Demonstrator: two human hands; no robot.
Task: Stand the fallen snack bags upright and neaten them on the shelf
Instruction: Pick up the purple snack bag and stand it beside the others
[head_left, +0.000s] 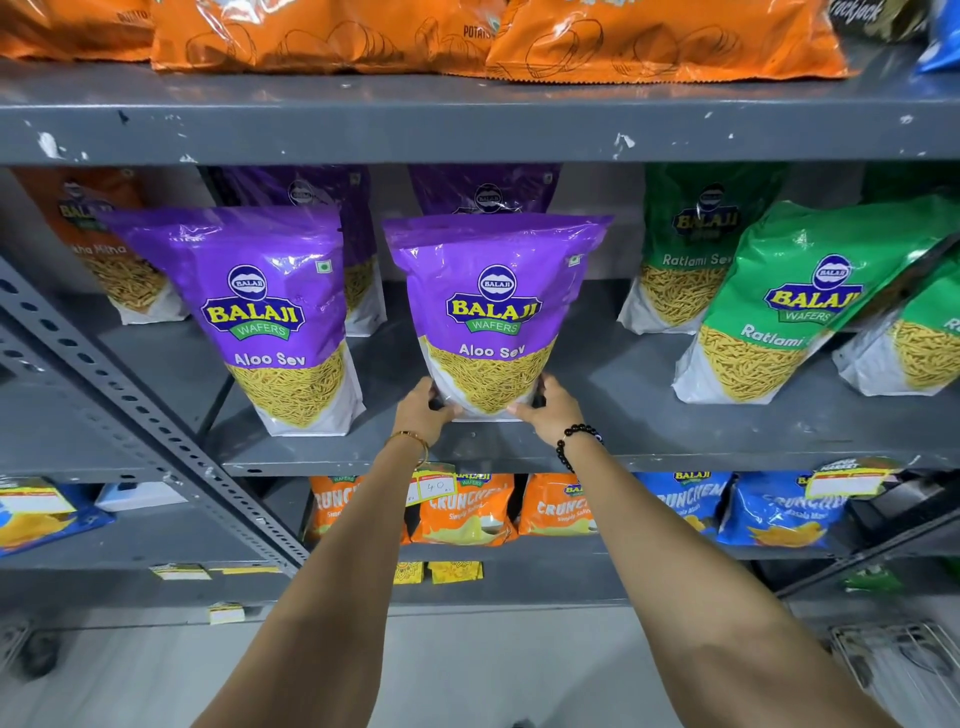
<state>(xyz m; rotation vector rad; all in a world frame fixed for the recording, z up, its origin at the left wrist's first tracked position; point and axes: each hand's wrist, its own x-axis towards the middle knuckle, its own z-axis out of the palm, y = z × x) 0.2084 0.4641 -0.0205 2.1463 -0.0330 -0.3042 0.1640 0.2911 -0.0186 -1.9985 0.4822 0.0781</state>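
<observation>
A purple Aloo Sev bag (493, 312) stands upright at the front middle of the grey shelf (649, 415). My left hand (423, 410) grips its lower left corner and my right hand (548, 408) grips its lower right corner. A second purple Aloo Sev bag (270, 322) stands upright just to the left, apart from my hands. Two more purple bags (483, 189) stand behind them at the back. Green Ratlami Sev bags (779, 306) lean to the right of the held bag, one tilted over another.
An orange-topped sev bag (104, 244) stands at the back left. A perforated metal upright (130, 410) slants across the left. Orange chip bags (467, 36) lie on the shelf above. Orange and blue Crunchem bags (675, 506) fill the shelf below, with price tags (434, 486) on its edge.
</observation>
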